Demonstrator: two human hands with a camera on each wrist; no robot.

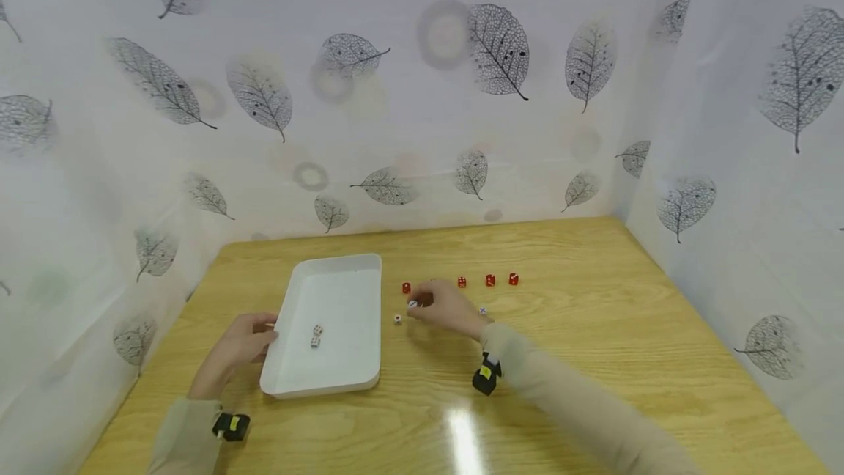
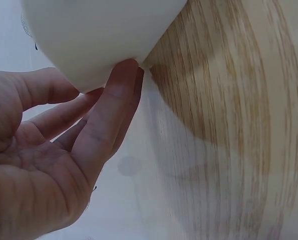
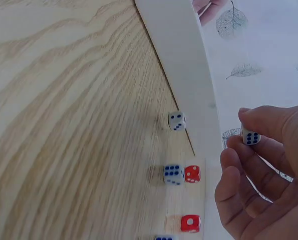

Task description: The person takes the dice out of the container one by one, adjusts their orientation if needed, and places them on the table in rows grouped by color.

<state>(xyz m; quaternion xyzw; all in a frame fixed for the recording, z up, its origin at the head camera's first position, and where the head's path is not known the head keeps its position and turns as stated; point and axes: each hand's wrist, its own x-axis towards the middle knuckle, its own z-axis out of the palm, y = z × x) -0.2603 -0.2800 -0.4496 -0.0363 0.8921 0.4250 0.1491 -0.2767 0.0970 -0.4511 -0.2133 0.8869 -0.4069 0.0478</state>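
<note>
In the head view my left hand (image 1: 242,347) grips the left side of a white tray (image 1: 336,277). Its fingers (image 2: 108,107) touch the outer wall close up in the left wrist view. Two white dice (image 1: 316,336) lie inside the tray. To the right of the tray, my right hand (image 1: 451,308) pinches a white die (image 3: 251,136) between thumb and fingers, above the table. A white die (image 1: 398,319) with another white die (image 1: 483,310) rests on the wood near this hand.
Several red dice form a row behind the right hand, from a red die (image 1: 406,287) near the tray to a red die (image 1: 513,278) at the right. The wooden table (image 1: 593,328) meets a leaf-patterned curtain (image 1: 409,130) at the back and sides.
</note>
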